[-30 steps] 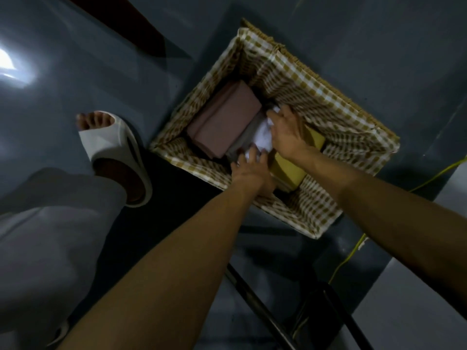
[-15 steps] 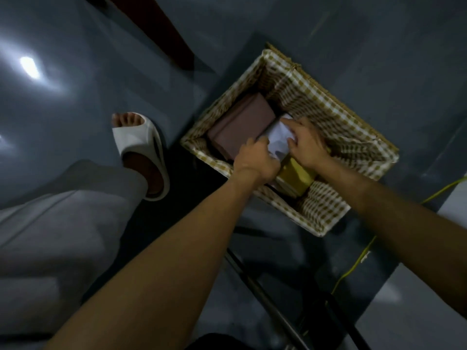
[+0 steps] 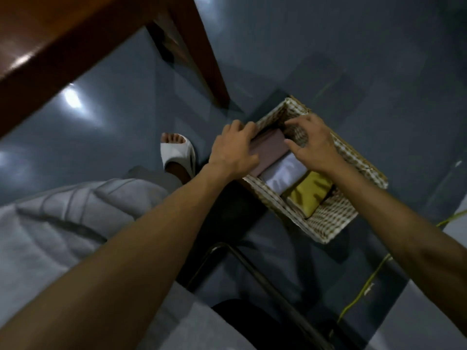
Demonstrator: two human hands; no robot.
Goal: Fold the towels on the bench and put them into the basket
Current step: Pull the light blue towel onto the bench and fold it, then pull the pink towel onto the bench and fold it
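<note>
With left hand (image 3: 235, 150) grasping the edge of the folded mauve cloth towel (image 3: 271, 152), already inside the rectangular woven basket with checked lining (image 3: 331, 221), push it snug to the wall. Use released, spread right hand (image 3: 312, 145) to press flat the folded white towel (image 3: 283, 173) beside, without disturbing the folded mustard-yellow towel (image 3: 310, 195).

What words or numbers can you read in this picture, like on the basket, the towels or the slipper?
None: no words, numbers, brands or signs can be read anywhere in the head view.
The basket has only a checked lining.
The pink towel, white towel and yellow towel look plain.
The white slipper shows no mark that can be made out.
</note>
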